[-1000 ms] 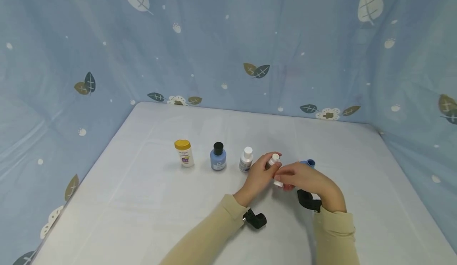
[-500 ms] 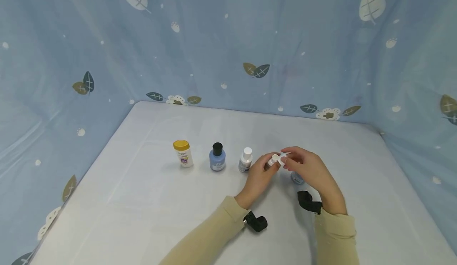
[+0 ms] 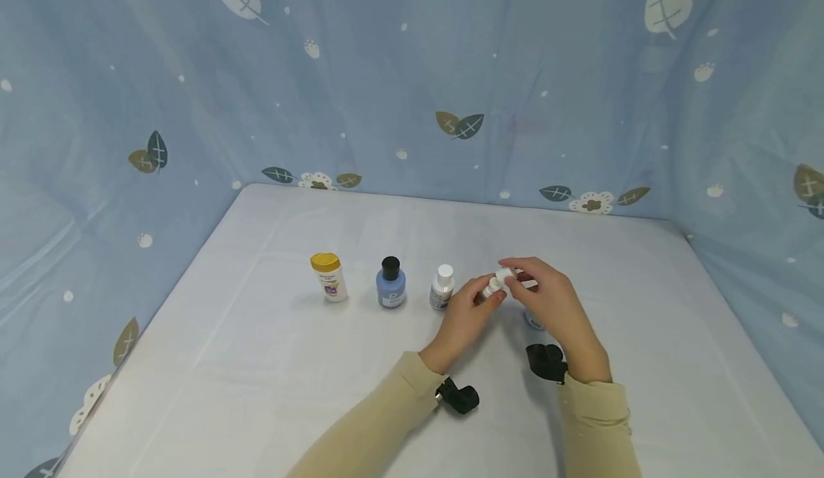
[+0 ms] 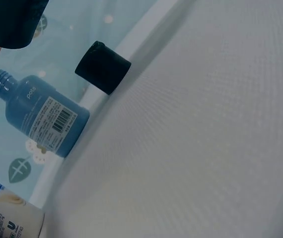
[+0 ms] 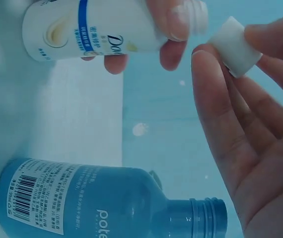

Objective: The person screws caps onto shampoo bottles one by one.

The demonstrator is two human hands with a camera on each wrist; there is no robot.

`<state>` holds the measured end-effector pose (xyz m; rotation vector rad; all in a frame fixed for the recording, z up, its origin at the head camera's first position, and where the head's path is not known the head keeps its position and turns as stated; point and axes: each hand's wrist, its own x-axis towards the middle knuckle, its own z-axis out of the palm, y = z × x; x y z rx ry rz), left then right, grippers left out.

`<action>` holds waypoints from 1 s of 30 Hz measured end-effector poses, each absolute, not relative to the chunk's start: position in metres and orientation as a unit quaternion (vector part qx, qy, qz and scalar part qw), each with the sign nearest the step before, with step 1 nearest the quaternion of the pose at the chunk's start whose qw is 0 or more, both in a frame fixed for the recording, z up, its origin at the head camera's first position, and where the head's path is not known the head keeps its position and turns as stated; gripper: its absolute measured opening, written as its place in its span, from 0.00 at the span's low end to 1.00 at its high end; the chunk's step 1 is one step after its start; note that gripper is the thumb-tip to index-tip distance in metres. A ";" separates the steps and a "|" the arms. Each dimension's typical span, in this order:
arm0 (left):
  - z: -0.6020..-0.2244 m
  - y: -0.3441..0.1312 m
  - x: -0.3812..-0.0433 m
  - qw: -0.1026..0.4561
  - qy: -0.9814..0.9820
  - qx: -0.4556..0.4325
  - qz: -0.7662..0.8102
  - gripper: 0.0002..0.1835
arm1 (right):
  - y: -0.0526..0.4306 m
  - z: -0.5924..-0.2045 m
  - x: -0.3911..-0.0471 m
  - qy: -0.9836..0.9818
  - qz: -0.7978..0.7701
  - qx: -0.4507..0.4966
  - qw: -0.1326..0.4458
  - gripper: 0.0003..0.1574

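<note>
On the white desk [image 3: 257, 363], nearest the left edge, a white bottle with a yellow cap [image 3: 330, 277] stands upright, its cap in place. Next to the right, apart from it, stands a blue bottle with a black cap [image 3: 390, 285], closed. Third in the row is a white-capped bottle [image 3: 441, 288], upright and closed, just beside the left hand. All three stand well short of the desk's far edge.

The left hand [image 3: 465, 315] holds a small white bottle [image 5: 97, 29], its fingers curled round the body. This bottle lies right of the desk's middle; it bears a blue stripe, and its threaded neck is uncovered. Whether its base touches the desk cannot be told.

To its right, the right hand [image 3: 552, 298] pinches a white cap [image 5: 237, 47] between thumb and forefinger, just beside the neck and apart from it.

Below the right hand, towards the desk's right edge, stands an uncapped blue bottle [image 5: 92, 198], upright, partly hidden in the head view. Both forearms, in beige sleeves [image 3: 380, 421], come in from the desk's near edge.
</note>
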<state>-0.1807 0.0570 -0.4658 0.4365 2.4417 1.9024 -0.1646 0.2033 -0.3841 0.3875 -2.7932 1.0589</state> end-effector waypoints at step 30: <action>-0.468 0.056 -0.181 0.011 0.773 0.150 0.617 0.17 | 0.198 -0.388 -0.166 -0.935 0.307 0.170 0.051 0.22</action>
